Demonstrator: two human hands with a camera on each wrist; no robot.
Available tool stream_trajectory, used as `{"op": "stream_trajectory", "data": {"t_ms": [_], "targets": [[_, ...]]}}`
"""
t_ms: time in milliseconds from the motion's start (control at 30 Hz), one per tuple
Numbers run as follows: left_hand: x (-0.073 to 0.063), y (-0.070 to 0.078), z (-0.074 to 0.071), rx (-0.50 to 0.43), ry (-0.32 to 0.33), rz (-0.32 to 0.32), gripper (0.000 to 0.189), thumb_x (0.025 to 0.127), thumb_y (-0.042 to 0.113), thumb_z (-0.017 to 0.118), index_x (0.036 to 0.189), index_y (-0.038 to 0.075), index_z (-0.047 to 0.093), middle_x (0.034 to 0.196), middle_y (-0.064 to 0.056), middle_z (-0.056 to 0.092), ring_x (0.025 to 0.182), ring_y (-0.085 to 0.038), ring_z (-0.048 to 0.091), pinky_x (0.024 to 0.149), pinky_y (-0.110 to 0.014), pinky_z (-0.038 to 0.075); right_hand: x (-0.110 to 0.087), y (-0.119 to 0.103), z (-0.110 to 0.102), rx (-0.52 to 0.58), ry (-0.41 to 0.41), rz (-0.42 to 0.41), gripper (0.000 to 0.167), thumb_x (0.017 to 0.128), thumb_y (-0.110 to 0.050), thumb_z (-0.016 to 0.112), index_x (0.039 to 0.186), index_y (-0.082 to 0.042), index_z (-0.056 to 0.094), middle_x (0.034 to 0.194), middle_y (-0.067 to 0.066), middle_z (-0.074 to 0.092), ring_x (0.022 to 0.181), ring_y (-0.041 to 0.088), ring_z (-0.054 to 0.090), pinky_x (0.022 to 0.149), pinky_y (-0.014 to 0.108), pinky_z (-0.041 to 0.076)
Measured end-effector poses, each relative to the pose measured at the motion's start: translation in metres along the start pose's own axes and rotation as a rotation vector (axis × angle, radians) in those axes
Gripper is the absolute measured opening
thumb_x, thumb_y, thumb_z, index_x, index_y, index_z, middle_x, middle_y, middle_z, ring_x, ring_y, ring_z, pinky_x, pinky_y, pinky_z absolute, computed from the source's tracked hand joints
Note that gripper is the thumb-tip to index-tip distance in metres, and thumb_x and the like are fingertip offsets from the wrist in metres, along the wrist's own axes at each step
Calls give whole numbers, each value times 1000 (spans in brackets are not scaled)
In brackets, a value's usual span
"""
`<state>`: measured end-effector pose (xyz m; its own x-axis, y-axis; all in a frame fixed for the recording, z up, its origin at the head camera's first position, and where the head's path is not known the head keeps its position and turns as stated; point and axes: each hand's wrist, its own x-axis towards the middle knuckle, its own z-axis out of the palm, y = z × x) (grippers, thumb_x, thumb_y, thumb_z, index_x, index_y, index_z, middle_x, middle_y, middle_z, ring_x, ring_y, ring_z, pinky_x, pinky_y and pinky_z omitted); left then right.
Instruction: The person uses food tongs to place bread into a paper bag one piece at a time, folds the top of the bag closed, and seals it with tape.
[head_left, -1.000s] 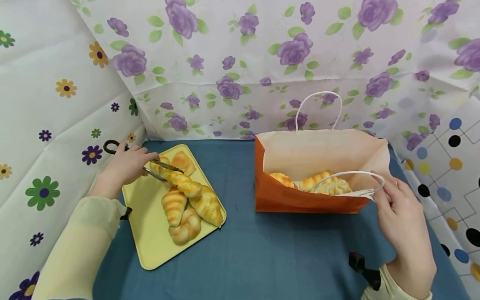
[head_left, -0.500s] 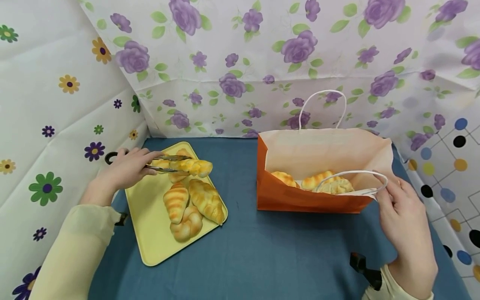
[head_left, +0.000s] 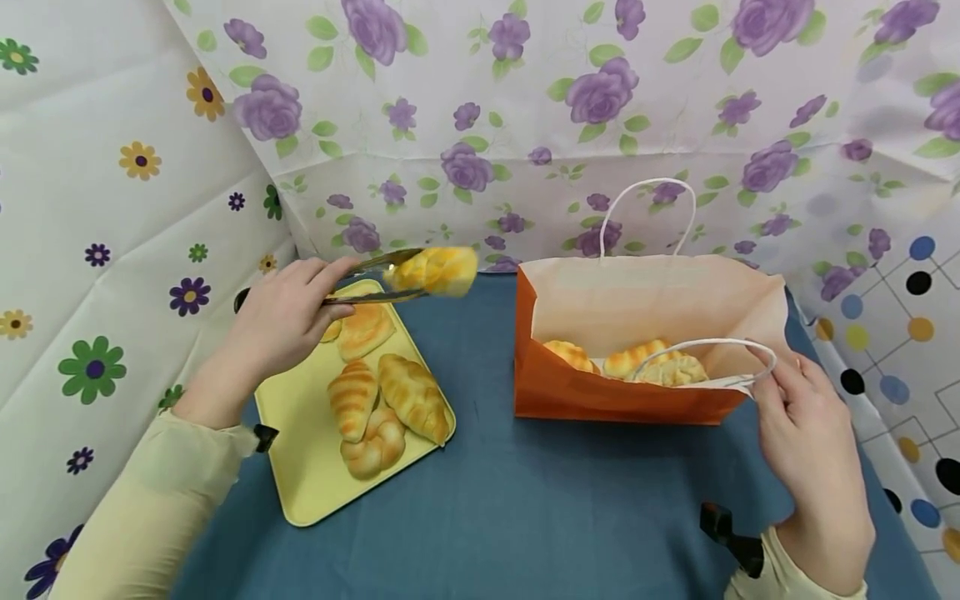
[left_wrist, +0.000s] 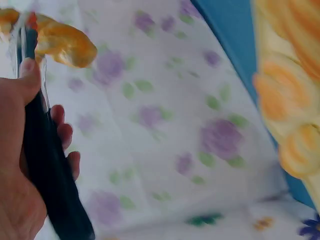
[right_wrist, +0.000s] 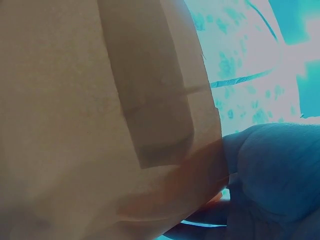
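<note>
My left hand (head_left: 288, 312) grips a pair of tongs (left_wrist: 50, 165) with black handles and metal arms. Pinched between the tong tips is a twisted yellow bread roll (head_left: 438, 271), raised over the far edge of the yellow tray (head_left: 296, 500). Lower on that tray lie a striped roll (head_left: 352, 400), a long braided bread (head_left: 412, 400), a knotted roll (head_left: 373, 446) and a flat pastry (head_left: 365, 331). On the other side my right hand (head_left: 806, 450) pinches the right edge of an orange paper bag (head_left: 600, 396) by its near white handle (head_left: 701, 344). Several breads (head_left: 637, 360) rest inside the open bag.
A blue cloth (head_left: 480, 500) covers the table, with a stretch of it between tray and bag. Floral sheets (head_left: 465, 100) rise behind and at both sides. The bag's far handle (head_left: 647, 182) stands upright.
My left hand has raised the twisted roll in the tongs off the tray, first level, then up and to the right. The right hand has stayed at the bag's edge.
</note>
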<state>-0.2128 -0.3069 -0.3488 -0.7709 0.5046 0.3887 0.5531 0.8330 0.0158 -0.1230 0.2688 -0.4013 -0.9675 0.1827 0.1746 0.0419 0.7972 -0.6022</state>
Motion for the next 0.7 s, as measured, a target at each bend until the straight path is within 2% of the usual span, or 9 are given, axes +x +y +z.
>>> {"op": "stream_trajectory", "data": {"t_ms": [33,100,200,267,333,500,600,700], "targets": [[5,7,-4,14,29,31,58,102,28,74,155,11,55,107,-15,65,88,-35,63,69,-51,48,0,0,0,-1,5,0,50,115,-27,35,158,-9,54,159,33,41,124,57,45,96,80,39],[14,22,-12,51,75,97,55,109,40,63,154,10,56,106,-16,66,82,-35,65,64,-50,50,0,-1,-1,-2,10,3,50,115,-27,35,157,-9,55,158,33,42,124,56,45,96,80,40],[28,45,-22,112,124,178,55,108,44,62,150,8,59,105,-17,66,77,-35,66,58,-47,51,-1,-2,-2,-2,17,-4,50,115,-27,35,156,-7,56,157,32,43,121,55,46,94,78,42],[37,61,-27,133,149,206,55,107,42,66,149,8,60,102,-16,66,74,-33,65,56,-45,50,-1,-2,-2,4,12,-6,50,115,-27,35,156,-6,56,157,32,42,122,55,46,94,78,42],[45,78,-32,137,169,212,58,100,34,77,148,7,61,100,-16,65,72,-32,63,57,-44,50,-2,-2,-2,7,12,-11,50,115,-27,35,155,-7,57,157,32,42,121,54,46,92,76,42],[62,120,-42,108,202,192,56,102,37,75,149,9,60,99,-15,64,71,-29,59,57,-42,47,-5,-1,-2,5,-4,-12,50,115,-26,35,161,-15,52,159,32,41,116,53,47,85,69,41],[74,143,-47,88,168,180,55,105,40,70,149,10,60,93,-12,61,67,-26,56,55,-39,45,-8,-1,-2,3,-11,-7,50,115,-25,36,163,-16,50,159,32,40,114,53,48,84,70,42],[86,161,-49,108,111,169,54,107,44,66,149,10,60,96,-10,64,69,-25,59,56,-38,49,-8,-1,-2,-2,-7,-6,50,115,-25,37,162,-15,50,158,33,41,111,53,49,82,69,45]]}}
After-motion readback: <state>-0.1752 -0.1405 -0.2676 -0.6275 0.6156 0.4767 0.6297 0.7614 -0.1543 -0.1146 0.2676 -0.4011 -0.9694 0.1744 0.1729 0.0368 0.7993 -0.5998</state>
